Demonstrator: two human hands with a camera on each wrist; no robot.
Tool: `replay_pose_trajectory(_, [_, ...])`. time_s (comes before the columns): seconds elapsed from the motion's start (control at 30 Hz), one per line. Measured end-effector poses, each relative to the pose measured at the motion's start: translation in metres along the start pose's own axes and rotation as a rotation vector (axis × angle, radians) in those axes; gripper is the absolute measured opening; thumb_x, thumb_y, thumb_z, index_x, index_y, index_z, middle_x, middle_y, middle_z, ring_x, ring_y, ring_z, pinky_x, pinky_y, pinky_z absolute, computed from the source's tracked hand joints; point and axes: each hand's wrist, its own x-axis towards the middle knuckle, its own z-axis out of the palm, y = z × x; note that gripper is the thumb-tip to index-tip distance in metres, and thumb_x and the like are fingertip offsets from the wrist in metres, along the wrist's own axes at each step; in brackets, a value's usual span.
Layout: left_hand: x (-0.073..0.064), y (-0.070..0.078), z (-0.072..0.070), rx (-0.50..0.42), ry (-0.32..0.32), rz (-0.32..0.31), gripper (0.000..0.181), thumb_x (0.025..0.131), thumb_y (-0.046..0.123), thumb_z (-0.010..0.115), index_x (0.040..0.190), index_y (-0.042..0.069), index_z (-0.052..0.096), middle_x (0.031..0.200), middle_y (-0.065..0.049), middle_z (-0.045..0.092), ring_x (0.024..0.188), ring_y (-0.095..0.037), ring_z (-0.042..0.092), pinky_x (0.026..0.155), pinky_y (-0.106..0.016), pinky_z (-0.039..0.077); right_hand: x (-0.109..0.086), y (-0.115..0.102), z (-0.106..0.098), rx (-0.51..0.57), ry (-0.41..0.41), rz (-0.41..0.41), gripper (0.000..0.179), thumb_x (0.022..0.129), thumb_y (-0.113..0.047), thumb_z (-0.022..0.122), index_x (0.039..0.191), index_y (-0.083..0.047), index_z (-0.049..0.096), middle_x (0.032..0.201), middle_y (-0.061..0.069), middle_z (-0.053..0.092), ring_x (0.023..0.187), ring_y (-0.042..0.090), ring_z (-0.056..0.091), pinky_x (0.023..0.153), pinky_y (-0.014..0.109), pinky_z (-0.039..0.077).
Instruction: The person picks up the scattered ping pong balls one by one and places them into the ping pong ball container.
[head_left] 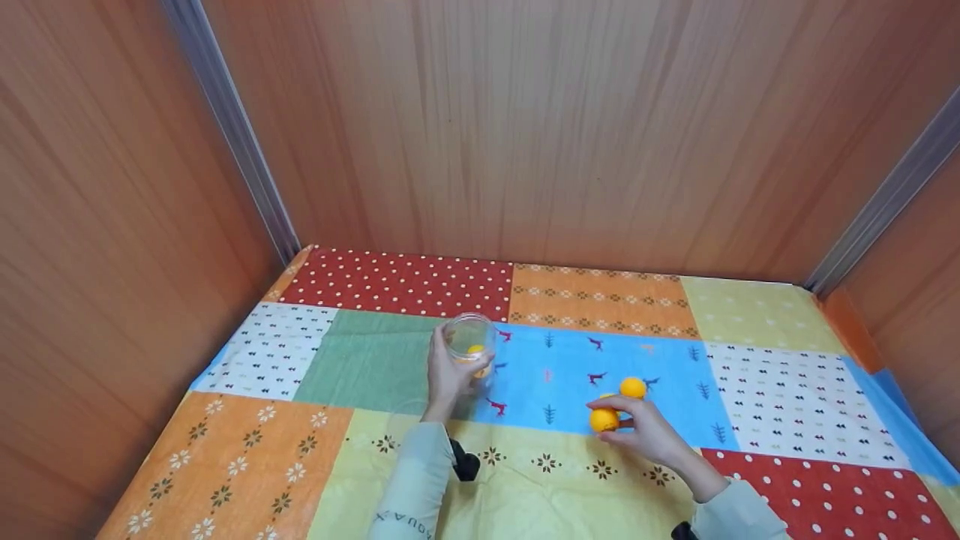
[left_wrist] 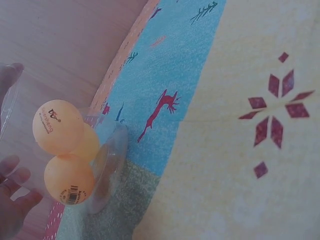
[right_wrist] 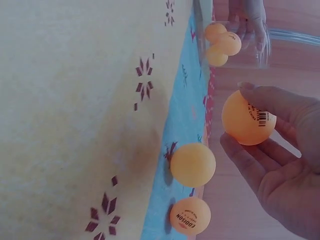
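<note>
My left hand (head_left: 448, 379) grips a clear jar (head_left: 470, 330) around its side, its open mouth facing up. Three orange table tennis balls (left_wrist: 59, 127) sit inside, low in the jar, as the left wrist view shows. Thumb and fingers of my right hand (head_left: 651, 436) pinch another orange table tennis ball (right_wrist: 245, 119), held up above the cloth in the right wrist view. Beside that hand, two more table tennis balls (right_wrist: 193, 165) rest on the blue patch; in the head view one stands out fully (head_left: 632, 388) and the other is mostly hidden.
A patchwork tablecloth (head_left: 390, 360) with printed squares covers the table. Wood-grain panels (head_left: 555, 135) rise behind it and on both sides, joined by grey metal corner strips (head_left: 240, 135).
</note>
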Motion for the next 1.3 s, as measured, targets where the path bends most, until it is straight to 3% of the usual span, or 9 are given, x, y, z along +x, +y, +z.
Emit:
replay_pose_trajectory(0.17, [0.001, 0.001, 0.000, -0.019, -0.003, 0.005, 0.080, 0.058, 0.028, 0.083, 0.123, 0.013, 0.038, 0.122, -0.012, 0.045, 0.115, -0.029, 0.041, 0.093, -0.045, 0.036, 0.009, -0.006, 0.002, -0.042, 0.021, -0.031, 0.038, 0.077, -0.006, 0.067, 0.114, -0.008, 0.057, 0.113, 0.013, 0.055, 0.097, 0.028, 0.053, 0.076, 0.031, 0.050])
replay_pose_trajectory(0.4, [0.002, 0.000, 0.001, -0.023, -0.005, 0.009, 0.080, 0.059, 0.028, 0.082, 0.123, 0.014, 0.037, 0.123, -0.012, 0.044, 0.115, -0.027, 0.042, 0.092, -0.044, 0.037, 0.017, -0.052, 0.005, -0.034, 0.021, -0.048, 0.038, 0.077, 0.004, 0.063, 0.114, 0.002, 0.054, 0.112, 0.022, 0.052, 0.097, 0.036, 0.052, 0.078, 0.040, 0.048])
replay_pose_trajectory(0.5, [0.001, 0.000, 0.000, -0.022, -0.006, 0.011, 0.080, 0.059, 0.029, 0.082, 0.123, 0.013, 0.037, 0.122, -0.013, 0.044, 0.114, -0.029, 0.042, 0.091, -0.045, 0.038, 0.024, -0.052, 0.007, -0.047, 0.039, -0.103, 0.037, 0.076, 0.004, 0.064, 0.112, 0.003, 0.055, 0.109, 0.021, 0.054, 0.095, 0.036, 0.053, 0.077, 0.040, 0.049])
replay_pose_trajectory(0.67, [0.000, 0.000, 0.000, -0.021, -0.006, 0.007, 0.080, 0.059, 0.031, 0.082, 0.123, 0.013, 0.037, 0.122, -0.014, 0.044, 0.114, -0.029, 0.042, 0.091, -0.045, 0.038, 0.040, -0.035, 0.013, -0.077, 0.075, -0.158, 0.037, 0.076, -0.002, 0.066, 0.112, -0.004, 0.058, 0.110, 0.014, 0.056, 0.095, 0.029, 0.055, 0.075, 0.034, 0.050])
replay_pose_trajectory(0.83, [-0.001, -0.001, 0.000, -0.020, -0.001, 0.009, 0.080, 0.058, 0.031, 0.082, 0.123, 0.013, 0.038, 0.122, -0.014, 0.044, 0.114, -0.029, 0.042, 0.092, -0.045, 0.038, 0.054, -0.029, 0.017, -0.045, 0.082, -0.135, 0.039, 0.076, -0.009, 0.067, 0.114, -0.008, 0.058, 0.112, 0.009, 0.056, 0.099, 0.024, 0.054, 0.077, 0.028, 0.049])
replay_pose_trajectory(1.03, [-0.001, -0.002, 0.000, -0.024, -0.002, 0.014, 0.079, 0.060, 0.031, 0.081, 0.123, 0.013, 0.037, 0.122, -0.013, 0.044, 0.114, -0.029, 0.042, 0.091, -0.045, 0.038, 0.068, -0.036, 0.021, 0.008, 0.113, -0.147, 0.040, 0.075, -0.004, 0.068, 0.114, -0.009, 0.058, 0.113, 0.012, 0.056, 0.097, 0.027, 0.054, 0.076, 0.034, 0.050])
replay_pose_trajectory(1.3, [-0.001, -0.001, 0.000, -0.018, 0.000, 0.000, 0.078, 0.060, 0.030, 0.081, 0.123, 0.014, 0.037, 0.122, -0.013, 0.045, 0.113, -0.027, 0.043, 0.091, -0.045, 0.039, 0.089, -0.043, 0.028, -0.017, 0.143, -0.119, 0.039, 0.076, -0.008, 0.068, 0.113, -0.011, 0.059, 0.112, 0.006, 0.057, 0.096, 0.022, 0.054, 0.077, 0.029, 0.049])
